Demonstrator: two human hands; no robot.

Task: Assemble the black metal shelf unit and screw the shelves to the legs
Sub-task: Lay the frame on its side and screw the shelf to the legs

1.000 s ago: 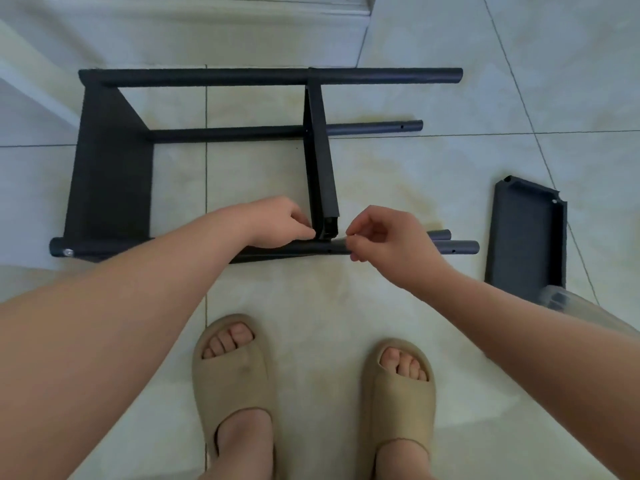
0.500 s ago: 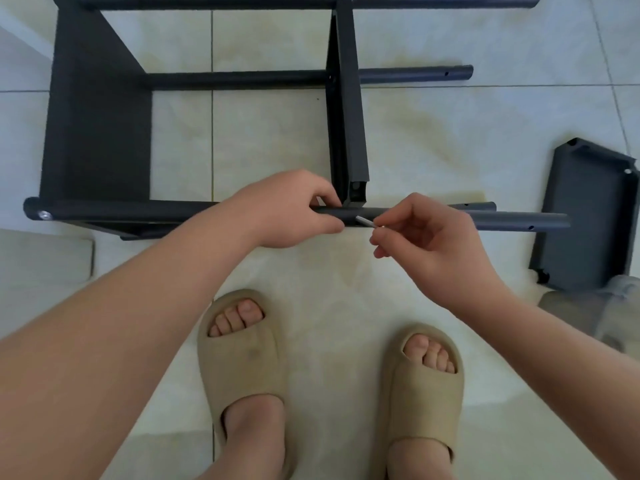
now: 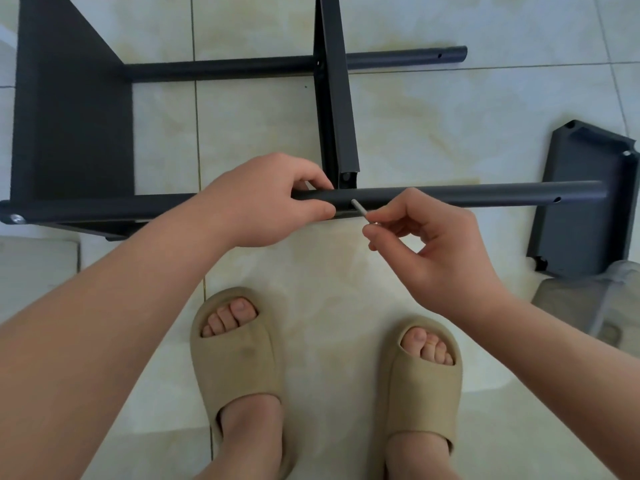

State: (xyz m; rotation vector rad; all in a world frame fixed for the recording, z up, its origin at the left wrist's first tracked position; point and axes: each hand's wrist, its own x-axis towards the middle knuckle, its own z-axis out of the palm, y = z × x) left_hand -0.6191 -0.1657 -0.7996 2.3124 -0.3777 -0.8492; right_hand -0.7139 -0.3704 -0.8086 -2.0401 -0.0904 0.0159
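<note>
The black shelf unit lies on its side on the tiled floor. Its near leg (image 3: pixel 485 195), a black tube, runs left to right, and my left hand (image 3: pixel 277 199) grips it just left of the middle shelf (image 3: pixel 337 109). That shelf stands on edge and meets the leg at a corner bracket. My right hand (image 3: pixel 426 244) pinches a thin silver tool or screw (image 3: pixel 360 212), whose tip touches the leg below the bracket. An end shelf (image 3: pixel 72 116) is fixed at the left, with a screw head (image 3: pixel 15 218) at the leg's end.
A loose black shelf panel (image 3: pixel 585 202) lies at the right, beside the leg's free end. A clear plastic bag (image 3: pixel 595 306) lies in front of it. A far leg (image 3: pixel 408 58) runs across the back. My feet in tan slides (image 3: pixel 239 368) stand close to the unit.
The view has moved closer and lower over the unit. My right hand has brought the silver piece from just off the leg up against it below the bracket. My left hand keeps its grip.
</note>
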